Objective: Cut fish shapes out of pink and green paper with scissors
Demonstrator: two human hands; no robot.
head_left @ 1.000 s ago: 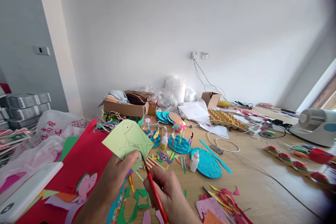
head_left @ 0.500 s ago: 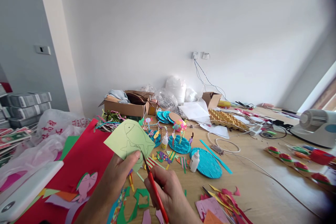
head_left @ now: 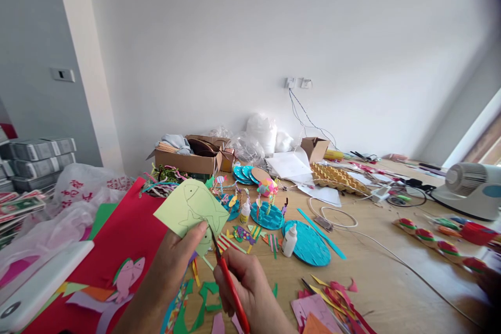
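A light green sheet of paper (head_left: 199,201) with pencil-drawn fish outlines is pinched in my left hand (head_left: 183,245), thumb on top at its lower edge. My right hand (head_left: 250,284) is wrapped round red-handled scissors (head_left: 230,287). The dark blades meet the paper's lower right edge, just right of my left thumb. Behind the paper stand a small glue bottle (head_left: 245,211) and several cut, patterned paper fish (head_left: 245,235). Green paper scraps (head_left: 193,313) lie below my hands.
Red paper (head_left: 105,240) with a pink fish cutout (head_left: 127,274) spreads at left, beside a white device (head_left: 47,282). To the right are a white glue bottle (head_left: 289,240), a blue disc (head_left: 311,245), colourful scraps (head_left: 332,297), a cable (head_left: 395,245) and a white fan (head_left: 469,188).
The paper and both hands have shifted very slightly left, with the blades still at the paper's edge. A dark blurred shape now shows at the far right edge.
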